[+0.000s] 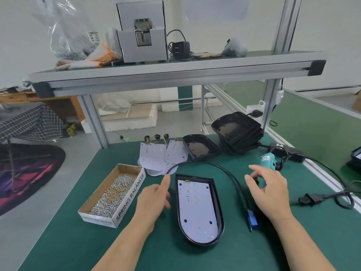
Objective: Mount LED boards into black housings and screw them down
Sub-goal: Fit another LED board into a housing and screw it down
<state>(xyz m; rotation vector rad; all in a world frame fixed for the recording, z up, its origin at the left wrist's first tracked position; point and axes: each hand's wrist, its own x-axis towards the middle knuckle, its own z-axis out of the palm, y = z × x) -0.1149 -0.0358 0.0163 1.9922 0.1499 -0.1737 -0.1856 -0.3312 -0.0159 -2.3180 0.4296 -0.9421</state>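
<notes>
Currently: one black housing (220, 210) lies flat on the green bench (78, 241), centred in front of the person, rounded end nearest. A white LED board (195, 208) sits inside it, with small red and orange dots across its face.

Left hand (154, 196): fingers straight and relaxed, holding nothing, just beside the housing's left wall; the index tip is near its upper left corner. Contact cannot be told.

Right hand (267, 192): fingers loosely spread over a power screwdriver (268, 160) that lies right of the housing. Its teal end shows beyond the fingers and its blue end (252, 222) shows below the palm. Whether the fingers touch it cannot be told.

A black cable (214, 166) arcs over the bench past the housing's far end.

Left of the housing stands an open cardboard box (130, 196) marked SPRING BALANCER, holding loose silver screws (113, 192).

Farther back: spare LED boards (160, 157) overlapping, wired ends away from the person; one empty housing (201, 147) to their right; a stack of housings (238, 132) beside that.

An upper shelf (175, 71) carries a grey machine (142, 32).
</notes>
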